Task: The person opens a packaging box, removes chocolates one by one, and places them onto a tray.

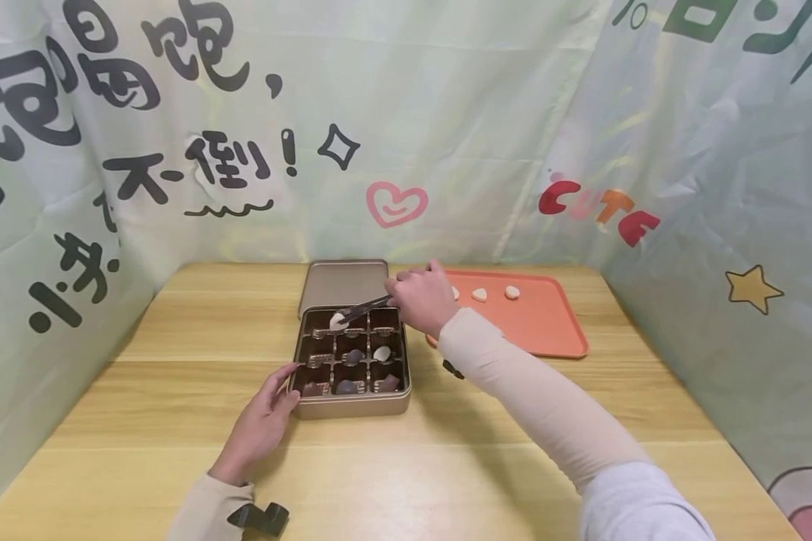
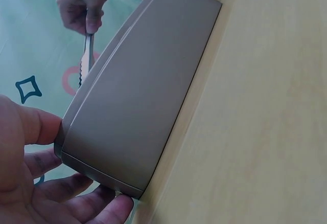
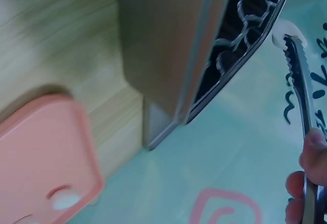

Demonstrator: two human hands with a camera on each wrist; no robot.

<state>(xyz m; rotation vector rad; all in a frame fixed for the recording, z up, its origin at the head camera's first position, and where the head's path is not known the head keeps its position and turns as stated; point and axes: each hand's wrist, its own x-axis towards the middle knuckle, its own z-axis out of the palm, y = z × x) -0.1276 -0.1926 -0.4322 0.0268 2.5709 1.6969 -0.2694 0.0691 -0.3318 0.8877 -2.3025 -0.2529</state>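
My right hand point(image 1: 425, 297) grips a pair of metal tongs point(image 3: 301, 83). Their serrated tips pinch a small white piece point(image 1: 338, 321) over the back left compartment of a brown tin box point(image 1: 352, 406). Dark chocolates point(image 1: 347, 386) lie in the front row of the box's dark tray. Another dark one point(image 1: 355, 356) is in the middle compartment, with a white one point(image 1: 382, 353) to its right. My left hand point(image 1: 264, 424) rests at the box's front left corner. Its thumb touches the rim, and its fingers lie loosely along the left side.
An orange tray point(image 1: 541, 323) at the right holds several white pieces, one of them a rounded white piece point(image 1: 512, 292) near the back edge. The tin's lid point(image 1: 345, 282) lies behind the box. A printed cloth point(image 1: 474, 150) hangs behind the wooden table point(image 1: 196, 346).
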